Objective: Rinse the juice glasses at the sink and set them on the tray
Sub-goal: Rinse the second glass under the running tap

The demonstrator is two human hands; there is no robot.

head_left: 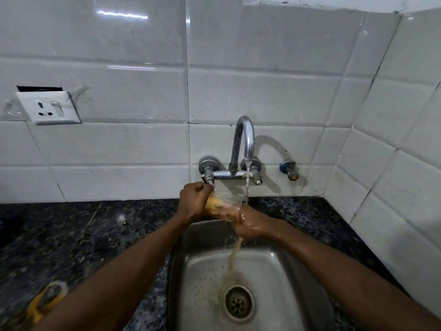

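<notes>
1. Near left, a blurred yellow object lies on the dark counter; I cannot tell what it is. No tray is in view, so the wet glass will likely have to be carried out of frame, and it could slip on the way.
2. In the sink, juice-tinted runoff falls toward the drain. Since it is not running clear, stopping now would probably leave residue.
3. Above the far edge of the sink, the juice glass lies tipped on its side between both hands.
   - The left hand grips its base end, fingers curled tight.
   - The right hand, wet, holds the mouth end; whether its fingers reach inside I cannot tell.
   - Wet skin on smooth glass is the main risk. A loosened grip could drop it onto the steel and chip or break it.
4. Just beyond, the tap sends its water stream onto the rim. The left knuckles sit just beside the valve handle, so a jerk could knock glass against metal.
5. Far left on the tiles, a wall socket hangs loose. It is well apart from the sink, though heavy splashing would be unwise.
</notes>
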